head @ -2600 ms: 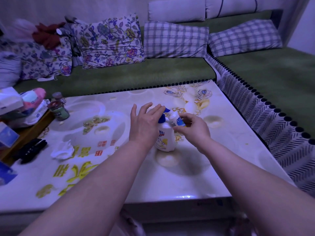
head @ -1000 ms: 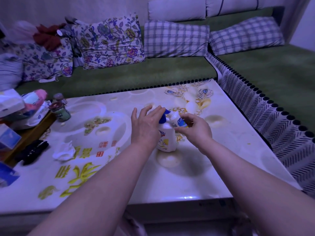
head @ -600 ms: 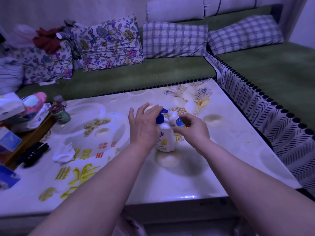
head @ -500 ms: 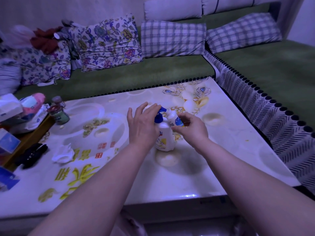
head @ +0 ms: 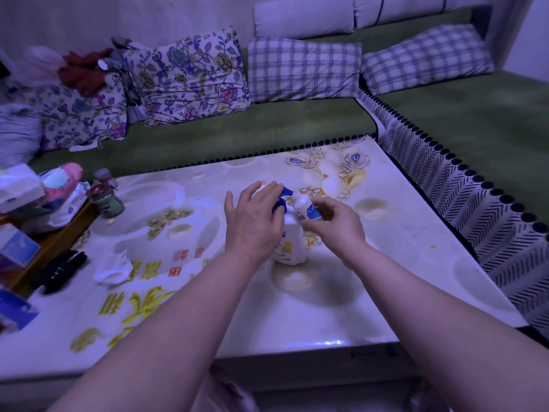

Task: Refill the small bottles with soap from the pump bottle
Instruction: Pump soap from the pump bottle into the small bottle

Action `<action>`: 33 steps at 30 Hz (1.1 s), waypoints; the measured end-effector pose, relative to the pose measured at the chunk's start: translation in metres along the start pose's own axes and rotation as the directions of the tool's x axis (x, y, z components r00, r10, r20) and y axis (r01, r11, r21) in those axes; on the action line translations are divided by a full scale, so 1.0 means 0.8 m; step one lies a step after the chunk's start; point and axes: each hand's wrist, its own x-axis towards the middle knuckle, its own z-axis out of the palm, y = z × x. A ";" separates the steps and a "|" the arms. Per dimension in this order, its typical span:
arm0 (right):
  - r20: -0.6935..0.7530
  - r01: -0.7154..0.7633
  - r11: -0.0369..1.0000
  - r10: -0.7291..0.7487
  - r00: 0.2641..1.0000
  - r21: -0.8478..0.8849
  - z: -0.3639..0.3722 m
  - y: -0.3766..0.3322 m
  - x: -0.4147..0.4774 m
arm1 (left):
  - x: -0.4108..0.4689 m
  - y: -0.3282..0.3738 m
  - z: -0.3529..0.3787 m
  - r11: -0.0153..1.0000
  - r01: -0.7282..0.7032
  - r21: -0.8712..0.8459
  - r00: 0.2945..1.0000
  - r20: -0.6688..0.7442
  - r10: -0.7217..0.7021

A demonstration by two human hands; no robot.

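Far left edge of table (head: 341,298): tissue packs & a pink packet (head: 61,181) are lying in a pile, w/ a small green jar (head: 106,200) standing just beside them. A black object (head: 58,270) is lying nearer the front, and a crumpled white tissue (head: 114,267) is sitting just right of it.

Centre: left hand (head: 252,221) is resting flat, fingers spread, not clenched, palm over the blue pump head (head: 282,197) of the pump bottle (head: 289,245). Bottle is standing upright on the table, mid-surface.

Just right: right hand (head: 335,227) is gripping a small bottle (head: 306,208) w/ fingers & thumb, tilting it so its open mouth is sitting right at the pump nozzle. Can't tell if soap is flowing.

Behind: green sofa w/ a floral cushion (head: 190,81) & plaid cushions (head: 303,69). Far right: striped cloth (head: 463,203) is hanging beside the table.
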 end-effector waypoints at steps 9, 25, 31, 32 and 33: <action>0.004 0.006 1.000 -0.006 1.000 0.018 0.000 0.003 0.004 | -0.003 0.001 0.004 0.999 -0.021 0.047 0.999 -0.026 0.022; 0.014 0.015 0.999 -0.014 1.000 -0.029 -0.004 0.001 0.003 | -0.006 -0.003 0.016 0.992 -0.039 0.117 0.999 -0.018 0.042; 0.005 0.007 1.000 -0.007 1.000 -0.010 -0.002 0.004 0.004 | -0.005 -0.005 0.015 0.991 -0.067 0.118 0.997 -0.040 0.072; 0.008 0.010 1.000 -0.010 1.000 -0.005 -0.002 0.002 0.004 | -0.005 -0.007 0.014 0.990 -0.076 0.118 0.996 -0.044 0.082; 0.010 0.007 1.000 -0.007 1.000 0.003 -0.002 0.002 0.004 | -0.005 -0.008 0.014 0.989 -0.084 0.118 0.995 -0.049 0.091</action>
